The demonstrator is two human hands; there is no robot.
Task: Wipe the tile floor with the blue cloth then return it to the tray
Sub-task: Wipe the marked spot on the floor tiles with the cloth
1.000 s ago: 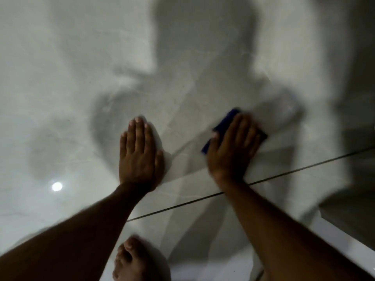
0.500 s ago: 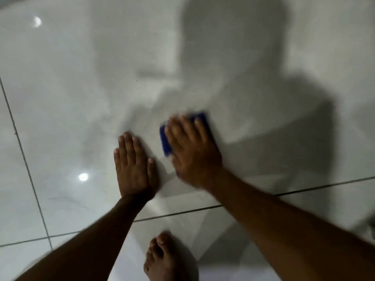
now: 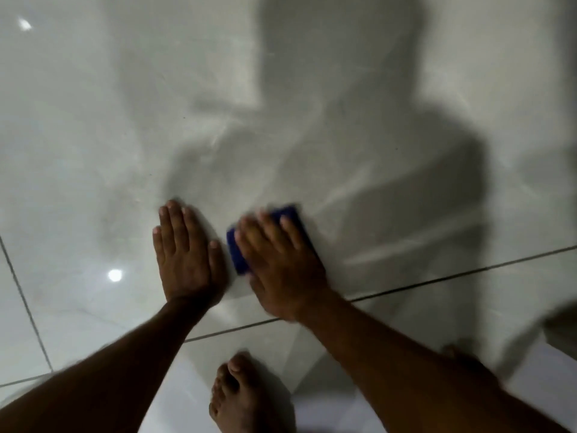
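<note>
The blue cloth [image 3: 238, 256] lies folded on the glossy pale tile floor [image 3: 93, 151]. My right hand [image 3: 281, 264] presses flat on top of it, fingers spread, so only its left edge and far corner show. My left hand [image 3: 184, 254] rests flat on the tile just left of the cloth, palm down, holding nothing. The tray is not in view.
My bare foot [image 3: 243, 395] stands on the tile below the hands. Dark grout lines [image 3: 437, 281] cross the floor behind the wrists and down the left side. My shadow falls over the tile ahead. A dim grey shape [image 3: 562, 326] sits at the right edge.
My right hand slid the cloth from the right over to beside my left hand, then drew it slightly nearer. The left hand stayed planted on the tile.
</note>
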